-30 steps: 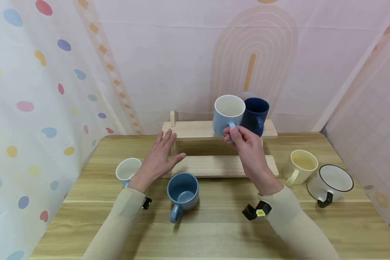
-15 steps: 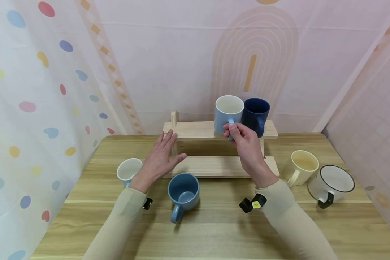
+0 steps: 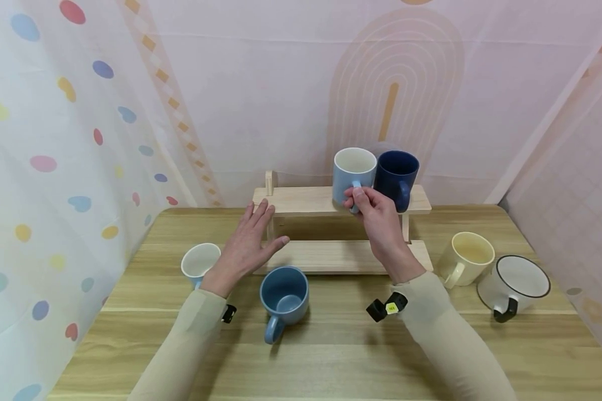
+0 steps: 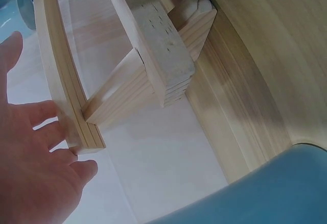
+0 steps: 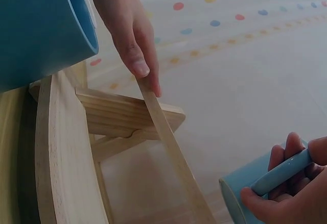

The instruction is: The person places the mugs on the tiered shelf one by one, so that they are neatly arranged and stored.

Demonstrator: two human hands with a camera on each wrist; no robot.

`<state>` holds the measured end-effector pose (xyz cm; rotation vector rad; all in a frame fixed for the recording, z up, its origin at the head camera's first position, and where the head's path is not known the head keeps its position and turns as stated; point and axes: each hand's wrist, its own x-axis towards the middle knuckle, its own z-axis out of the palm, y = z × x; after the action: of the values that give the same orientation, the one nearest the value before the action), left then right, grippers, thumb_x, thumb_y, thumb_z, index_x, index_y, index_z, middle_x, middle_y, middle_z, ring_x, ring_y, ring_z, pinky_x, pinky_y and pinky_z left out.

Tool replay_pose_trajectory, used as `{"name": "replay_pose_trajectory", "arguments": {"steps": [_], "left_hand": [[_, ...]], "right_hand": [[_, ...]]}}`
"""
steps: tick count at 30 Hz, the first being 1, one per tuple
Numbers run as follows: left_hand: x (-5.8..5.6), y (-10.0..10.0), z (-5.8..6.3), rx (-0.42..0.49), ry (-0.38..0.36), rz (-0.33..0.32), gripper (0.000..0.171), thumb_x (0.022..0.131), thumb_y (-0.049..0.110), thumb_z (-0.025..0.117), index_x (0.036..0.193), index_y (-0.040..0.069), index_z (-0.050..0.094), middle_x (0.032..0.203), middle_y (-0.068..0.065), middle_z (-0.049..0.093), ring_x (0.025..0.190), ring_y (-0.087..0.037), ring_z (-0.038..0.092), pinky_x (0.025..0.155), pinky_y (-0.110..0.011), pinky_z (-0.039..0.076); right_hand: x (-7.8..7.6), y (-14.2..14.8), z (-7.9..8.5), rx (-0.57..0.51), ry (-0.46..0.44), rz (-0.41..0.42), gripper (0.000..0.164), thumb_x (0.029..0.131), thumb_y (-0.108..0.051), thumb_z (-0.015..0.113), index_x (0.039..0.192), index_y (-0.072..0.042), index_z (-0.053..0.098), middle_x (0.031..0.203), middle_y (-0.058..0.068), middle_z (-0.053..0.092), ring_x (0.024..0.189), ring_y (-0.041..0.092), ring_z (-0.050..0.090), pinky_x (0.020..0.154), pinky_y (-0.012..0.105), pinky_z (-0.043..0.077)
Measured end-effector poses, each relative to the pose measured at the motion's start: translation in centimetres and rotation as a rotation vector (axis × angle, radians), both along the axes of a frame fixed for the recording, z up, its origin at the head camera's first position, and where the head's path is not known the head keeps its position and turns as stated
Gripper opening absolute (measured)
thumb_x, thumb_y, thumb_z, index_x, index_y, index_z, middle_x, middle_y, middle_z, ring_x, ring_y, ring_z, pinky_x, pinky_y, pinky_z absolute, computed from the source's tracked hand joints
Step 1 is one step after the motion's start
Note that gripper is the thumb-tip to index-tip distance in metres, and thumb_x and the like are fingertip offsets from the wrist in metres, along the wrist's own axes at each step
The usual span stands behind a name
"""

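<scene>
My right hand (image 3: 383,231) pinches the handle of a light blue mug (image 3: 345,181) with a white inside. That mug is upright at the top board of a two-tier wooden shelf (image 3: 298,200); I cannot tell whether its base touches the wood. Just right of it stands a navy mug (image 3: 395,181), its handle toward me. My left hand (image 3: 246,245) has its fingers extended and touches the left end of the top board, as the left wrist view shows at the board (image 4: 76,101). In the right wrist view, fingers wrap the mug's handle (image 5: 281,175).
A blue mug (image 3: 296,312) stands in front of the lower board (image 3: 331,257). A mug with a white inside (image 3: 199,260) is left of it, partly behind my left wrist. At right stand a cream-yellow mug (image 3: 448,259) and a white mug with a black rim (image 3: 491,292).
My right hand and the light blue mug have moved slightly away from me, and the mug has become more upright over the top board. The left hand keeps its place.
</scene>
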<state>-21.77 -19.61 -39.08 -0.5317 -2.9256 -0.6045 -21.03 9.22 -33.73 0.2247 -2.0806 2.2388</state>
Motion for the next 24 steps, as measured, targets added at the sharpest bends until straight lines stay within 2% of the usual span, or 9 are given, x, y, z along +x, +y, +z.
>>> {"name": "replay_pose_trajectory", "arguments": {"steps": [11, 17, 24], "left_hand": [[0.1, 0.1, 0.0, 0.002, -0.004, 0.0, 0.091, 0.1, 0.058, 0.059, 0.164, 0.004, 0.024, 0.172, -0.014, 0.014, 0.159, -0.036, 0.0, 0.126, -0.055, 0.013], [0.1, 0.1, -0.1, 0.004, -0.003, 0.0, 0.091, 0.099, 0.058, 0.059, 0.164, 0.004, 0.025, 0.172, -0.014, 0.014, 0.159, -0.037, 0.0, 0.126, -0.056, 0.014], [0.0, 0.1, -0.1, 0.0, -0.007, 0.003, 0.091, 0.1, 0.059, 0.059, 0.164, 0.005, 0.025, 0.173, -0.013, 0.015, 0.159, -0.036, 0.0, 0.126, -0.055, 0.014]], "right_hand": [[-1.0, -0.2, -0.4, 0.015, -0.033, -0.025, 0.04, 0.112, -0.026, 0.046, 0.126, 0.006, 0.063, 0.107, 0.011, 0.061, 0.11, 0.023, 0.055, 0.109, 0.039, 0.046], [-1.3, -0.4, -0.5, 0.024, -0.041, -0.036, 0.04, 0.112, -0.028, 0.046, 0.126, 0.005, 0.064, 0.106, 0.009, 0.063, 0.109, 0.022, 0.054, 0.101, 0.035, 0.045], [-1.6, -0.7, -0.9, 0.01, -0.031, -0.036, 0.04, 0.112, -0.026, 0.045, 0.127, 0.007, 0.063, 0.105, 0.009, 0.062, 0.109, 0.022, 0.052, 0.1, 0.039, 0.044]]}}
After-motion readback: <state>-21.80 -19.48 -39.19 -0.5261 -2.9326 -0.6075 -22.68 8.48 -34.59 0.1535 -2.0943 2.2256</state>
